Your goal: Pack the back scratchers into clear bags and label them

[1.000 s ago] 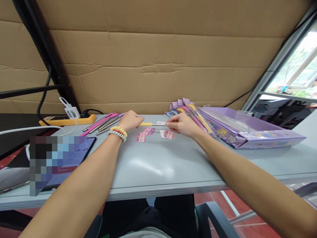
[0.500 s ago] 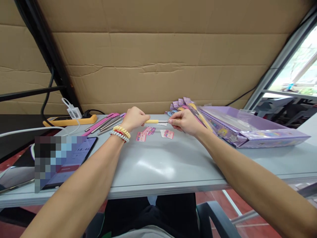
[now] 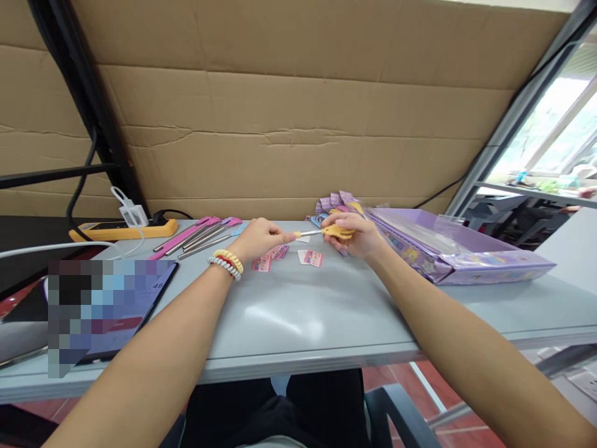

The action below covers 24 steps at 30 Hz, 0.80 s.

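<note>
Item in hand: a small yellow-handled tool (image 3: 326, 231) with a thin metal shaft, held level just above the grey worktop (image 3: 289, 311) near its far edge. Your right hand (image 3: 353, 235) is closed around the yellow handle; your left hand (image 3: 261, 238) pinches the shaft's tip end between thumb and fingertips — what exactly sits at that tip is too small to tell. Both arms reach well forward, wrists low, the left one wearing coiled bands (image 3: 226, 261). Done, as far as it shows: three little pink printed cards (image 3: 270, 256) lie loose on the worktop just below your hands. Left: a row of pink, purple and plain metal-shafted tools (image 3: 200, 233) waits to your left, untouched, and a fan of packaged sets (image 3: 333, 202) lies behind your right hand, beside the purple box (image 3: 466, 255). Judged stage — mid-batch, one tool being handled, several to go. Also present: a tablet (image 3: 116, 305) at near left.
</note>
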Available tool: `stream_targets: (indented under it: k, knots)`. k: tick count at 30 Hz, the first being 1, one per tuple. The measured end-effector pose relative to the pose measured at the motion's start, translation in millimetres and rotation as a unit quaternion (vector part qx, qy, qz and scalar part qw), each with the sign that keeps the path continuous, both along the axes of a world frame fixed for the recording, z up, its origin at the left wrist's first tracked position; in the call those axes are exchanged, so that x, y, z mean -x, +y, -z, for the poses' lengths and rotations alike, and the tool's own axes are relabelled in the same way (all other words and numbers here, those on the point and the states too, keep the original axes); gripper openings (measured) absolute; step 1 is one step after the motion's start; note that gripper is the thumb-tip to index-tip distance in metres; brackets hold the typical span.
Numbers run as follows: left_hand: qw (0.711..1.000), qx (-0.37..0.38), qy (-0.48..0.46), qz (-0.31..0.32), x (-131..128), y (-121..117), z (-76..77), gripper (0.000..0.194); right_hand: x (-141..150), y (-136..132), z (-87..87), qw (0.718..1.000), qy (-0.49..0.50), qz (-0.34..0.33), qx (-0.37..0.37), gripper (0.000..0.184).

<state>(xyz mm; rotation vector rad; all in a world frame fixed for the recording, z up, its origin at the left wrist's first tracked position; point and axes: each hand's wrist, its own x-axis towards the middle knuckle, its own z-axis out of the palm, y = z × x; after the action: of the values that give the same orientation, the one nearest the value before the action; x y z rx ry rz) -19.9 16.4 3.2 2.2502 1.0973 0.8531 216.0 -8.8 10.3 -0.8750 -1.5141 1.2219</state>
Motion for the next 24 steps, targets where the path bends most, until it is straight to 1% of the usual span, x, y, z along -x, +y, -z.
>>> stream_targets:
  k: [2,4,6,9,11,13,15,17,18,19,21,24]
  knots:
    - [0.999,0.007,-0.049,0.005,-3.0,-0.9,1.9,0.052,4.0,-2.9,-0.4,0.997,0.073,-0.001,-0.017,0.037]
    - [0.996,0.013,-0.089,0.025,-7.2,-4.0,3.5,0.053,12.7,-6.0,2.1,0.996,0.088,0.001,-0.026,0.037]
    - [0.994,0.033,-0.091,0.045,-11.8,-8.6,4.7,0.054,22.5,-7.6,6.8,0.999,0.040,-0.017,-0.026,0.036]
    - [0.993,0.088,-0.054,0.052,-16.9,-13.1,5.7,0.054,32.3,-6.0,13.9,0.996,-0.056,-0.060,-0.041,0.035]
    - [0.993,0.089,-0.055,0.052,-17.7,-11.4,6.0,0.055,33.5,-3.1,16.0,0.994,-0.078,-0.057,-0.058,0.039]
    - [0.996,0.045,-0.070,0.027,-16.1,-5.6,6.7,0.055,31.0,0.5,15.8,0.994,-0.068,-0.019,-0.084,0.042]
    - [0.998,-0.024,-0.044,-0.039,-12.4,2.1,8.2,0.051,25.9,4.4,14.9,0.990,-0.066,0.046,-0.118,0.043]
    - [0.989,-0.085,0.042,-0.114,-7.7,8.8,10.8,0.040,19.6,8.3,14.6,0.977,-0.091,0.117,-0.151,0.042]
    - [0.980,-0.102,0.095,-0.141,-5.4,11.1,12.3,0.035,16.4,10.0,14.8,0.969,-0.110,0.148,-0.167,0.042]
    - [0.971,-0.107,0.145,-0.159,-3.4,12.5,13.6,0.033,13.5,11.5,15.2,0.959,-0.129,0.174,-0.181,0.041]
    - [0.955,-0.094,0.216,-0.181,-0.9,12.8,15.4,0.035,9.2,12.9,15.9,0.938,-0.166,0.221,-0.210,0.041]
    - [0.944,-0.050,0.263,-0.194,-0.2,9.4,14.3,0.033,7.3,10.9,14.8,0.894,-0.219,0.293,-0.259,0.037]
